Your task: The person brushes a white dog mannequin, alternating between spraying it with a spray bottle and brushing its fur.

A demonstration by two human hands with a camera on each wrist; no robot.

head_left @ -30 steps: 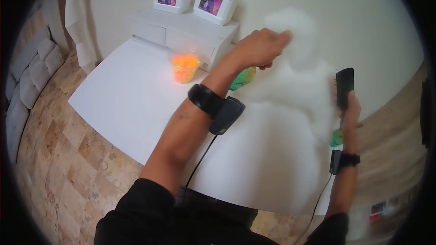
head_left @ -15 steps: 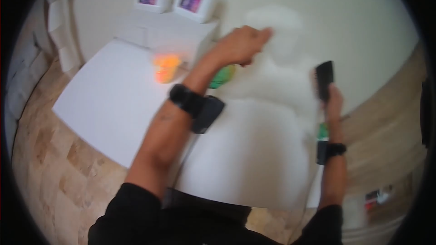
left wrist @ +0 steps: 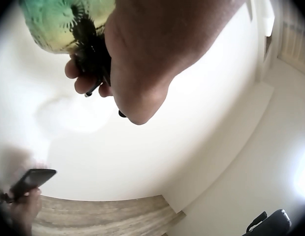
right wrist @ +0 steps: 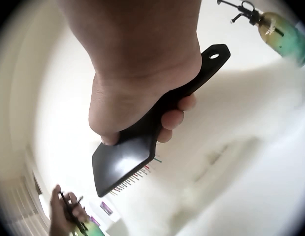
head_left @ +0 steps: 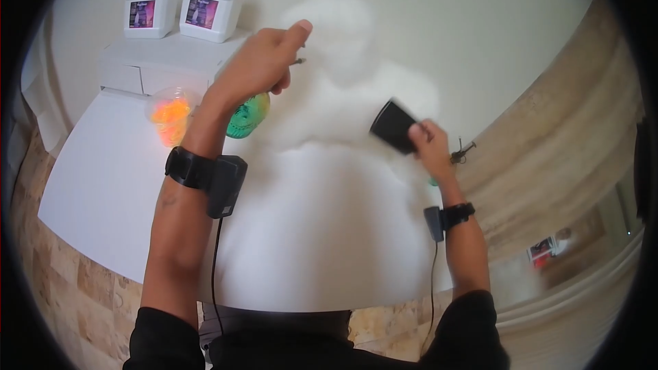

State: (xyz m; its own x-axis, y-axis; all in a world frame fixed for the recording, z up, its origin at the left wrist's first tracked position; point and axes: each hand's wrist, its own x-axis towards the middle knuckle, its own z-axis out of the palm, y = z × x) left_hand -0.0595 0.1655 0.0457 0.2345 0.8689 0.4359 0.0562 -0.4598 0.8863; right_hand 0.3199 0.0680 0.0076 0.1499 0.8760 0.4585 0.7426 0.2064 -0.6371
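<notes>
My left hand (head_left: 257,62) grips a spray bottle (head_left: 248,116) by its black pump top, seen closer in the left wrist view; its ribbed glass body (left wrist: 51,27) fades from green to yellow. In my right hand (head_left: 433,151) is a black paddle hairbrush (head_left: 394,127), held by the handle. The right wrist view shows the smooth back of the brush (right wrist: 125,160), its thin bristles facing down and away. Between and beyond both hands lies a white, fluffy, soft-edged mass (head_left: 363,106). The brush head overlaps its right part in the head view.
A second green-yellow spray bottle (right wrist: 283,37) stands right of the brush, mostly behind my right forearm in the head view. At left are a clear cup of orange pieces (head_left: 171,113) and a white drawer unit (head_left: 171,55) bearing two jugs (head_left: 211,10). Cables hang from both wrists.
The head view has swung right, so the table and jugs sit further left. My right hand has brought the brush inward, tipping it from upright to leftward. The left hand keeps its hold.
</notes>
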